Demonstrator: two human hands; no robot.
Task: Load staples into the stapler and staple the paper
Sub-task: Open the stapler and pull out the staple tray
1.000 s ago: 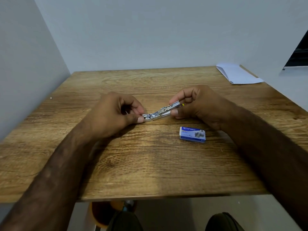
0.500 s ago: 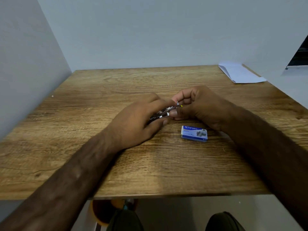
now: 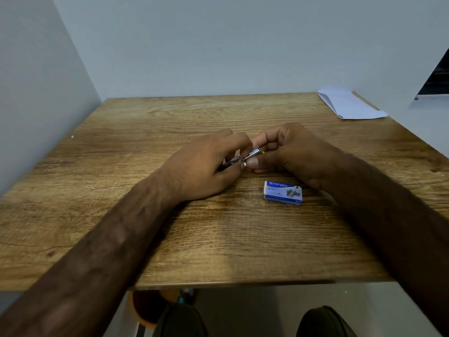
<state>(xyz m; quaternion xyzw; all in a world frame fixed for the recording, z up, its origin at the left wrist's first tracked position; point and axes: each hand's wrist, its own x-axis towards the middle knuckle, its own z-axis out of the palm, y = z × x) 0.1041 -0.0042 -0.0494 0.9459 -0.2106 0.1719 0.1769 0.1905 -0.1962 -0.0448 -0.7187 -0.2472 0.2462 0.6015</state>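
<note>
The stapler (image 3: 245, 158) is held just above mid-desk, both the left hand (image 3: 206, 166) and right hand (image 3: 286, 152) clenched on it; loading looks unfinished. The staple box (image 3: 283, 192) lies shut nearby, the paper (image 3: 349, 105) unstapled at the far right corner. The desk (image 3: 170, 239) has plenty of bare room

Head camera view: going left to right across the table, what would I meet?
Left hand → small metal stapler held between both hands → right hand → white paper at the far right corner. The blue staple box overlaps, so I skip it.
</note>
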